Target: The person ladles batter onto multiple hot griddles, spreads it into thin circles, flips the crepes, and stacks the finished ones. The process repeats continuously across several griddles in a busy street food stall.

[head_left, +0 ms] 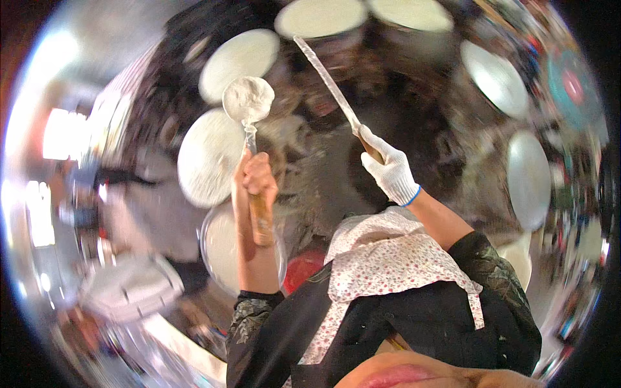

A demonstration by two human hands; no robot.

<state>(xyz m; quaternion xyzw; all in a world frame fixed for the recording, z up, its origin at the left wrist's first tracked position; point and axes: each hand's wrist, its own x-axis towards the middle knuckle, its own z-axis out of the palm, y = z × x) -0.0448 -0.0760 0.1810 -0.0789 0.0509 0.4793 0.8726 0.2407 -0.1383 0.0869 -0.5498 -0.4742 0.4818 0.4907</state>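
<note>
My bare left hand (257,176) is closed round the wooden handle of a ladle (248,100). Thick whitish batter fills or coats the ladle's bowl, raised over the gap between two round plates. In my right hand (392,170), which wears a white knitted glove with a blue cuff edge, is a long thin spatula (326,79). Its blade points up and to the left and looks smeared with pale batter. Pale layers cover the round plates nearest the ladle, the left plate (210,158) and the upper left plate (239,64). Under my left forearm stands a tub of batter (221,249).
More round plates curve around me: two pale ones at the far side (320,17) (412,13), and shiny silvery ones at the right (495,79) (529,181). A red object (303,268) sits beside the tub. A grey-white lidded container (132,288) stands at lower left.
</note>
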